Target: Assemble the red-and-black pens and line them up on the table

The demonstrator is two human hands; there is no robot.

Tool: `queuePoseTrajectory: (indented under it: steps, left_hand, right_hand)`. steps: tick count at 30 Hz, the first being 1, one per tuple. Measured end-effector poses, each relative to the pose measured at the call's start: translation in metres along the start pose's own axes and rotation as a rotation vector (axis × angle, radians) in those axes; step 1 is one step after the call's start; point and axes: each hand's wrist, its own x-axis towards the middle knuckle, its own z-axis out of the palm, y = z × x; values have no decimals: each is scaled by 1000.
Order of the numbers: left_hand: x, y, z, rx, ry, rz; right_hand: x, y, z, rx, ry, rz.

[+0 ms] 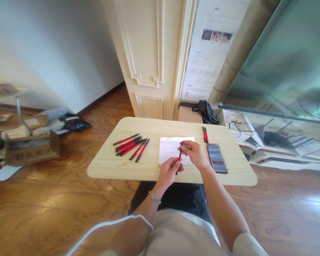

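Note:
Over a sheet of white paper [166, 147] on the small table, both hands are closed on one red-and-black pen [179, 156]. My left hand [170, 170] grips its lower red barrel. At the pen's black upper end, the fingers of my right hand [193, 152] pinch it. To the left of the paper lies a loose group of several red-and-black pens [130, 145], roughly side by side. Two more such pens [205, 135] rest at the right, just above a dark phone-like rectangle [217, 158] whose surface is partly pixelated.
The pale wood table [106, 167] has rounded corners. Behind it stand a cream panelled door [146, 53] and a black bag [206, 111]. A large dark screen [288, 64] is at the right. An open cardboard box [32, 147] sits on the floor at left. A white cable [104, 224] crosses my left arm.

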Motion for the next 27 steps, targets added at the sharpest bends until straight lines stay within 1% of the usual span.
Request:
queuePoseTrajectory:
  steps: [4,8,12,17,20,22,26,27]
  left_hand:
    - [0,3,-3,-103,-81,-83]
    - [-1,4,-6,-189,-105,-135]
    - [1,2,-6,-161,-59,-108]
    - [3,-3,-1,-68,41,-60]
    - [4,-5,1,-41,85,-60]
    - [4,-5,2,-29,102,-63]
    - [5,-2,3,-5,97,-65]
    - [5,-2,3,-2,88,-66]
  right_hand:
    - [-3,3,0,42,-12,-5]
    - [-6,7,0,71,-25,-25]
    - [-5,11,1,65,9,-22]
    - [-6,17,6,-17,139,-10]
    - [-7,21,9,-85,151,9]
    - [-8,25,11,-127,155,26]
    - [-9,29,13,-171,249,57]
    - [-10,28,14,-164,251,58]
